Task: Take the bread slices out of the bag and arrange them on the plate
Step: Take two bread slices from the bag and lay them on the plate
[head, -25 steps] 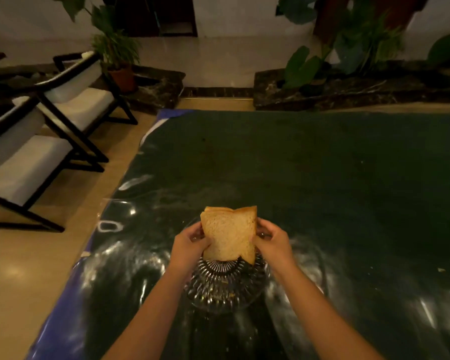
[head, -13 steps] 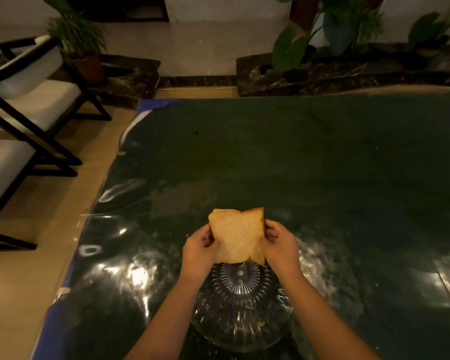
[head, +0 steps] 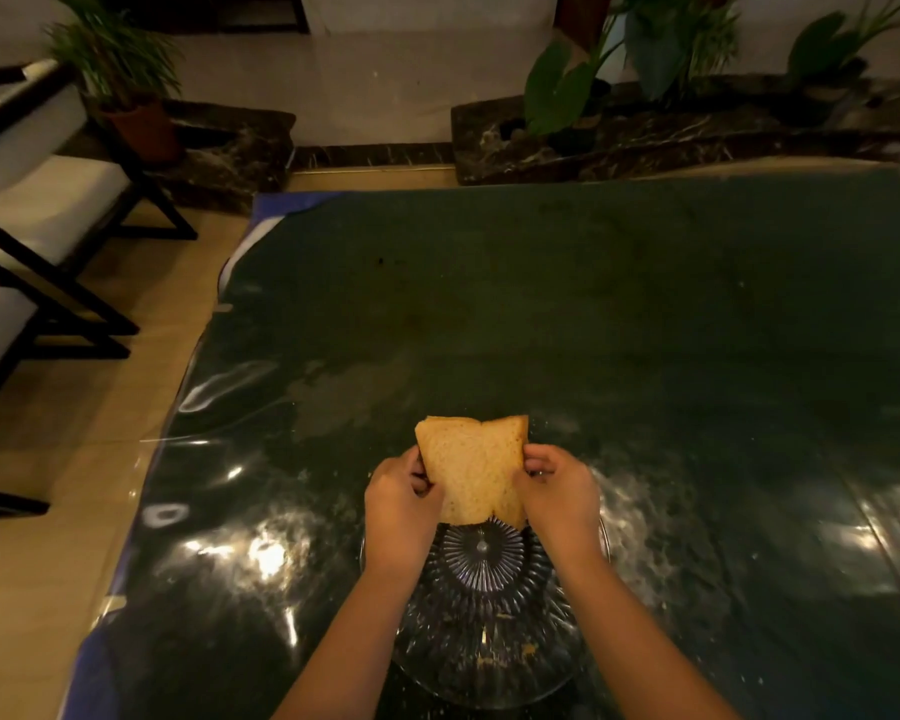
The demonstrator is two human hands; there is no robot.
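a wide dark green table under glossy clear plastic [head: 619, 314] bears a round ribbed clear glass plate [head: 489, 662] near its front edge, above which the left hand [head: 401, 504] and right hand [head: 559, 493] pinch opposite sides of upright tan bread slices [head: 473, 467].

Plate [head: 489, 662] far rim hidden behind bread [head: 471, 467]; slice count unclear; chairs [head: 32, 200] cut off left.

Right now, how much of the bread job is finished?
Done: the bread slices are out; no bag is in view. In hand: the left hand and right hand grip the slices upright above the glass plate. Left: laying them down; the plate holds only crumbs.
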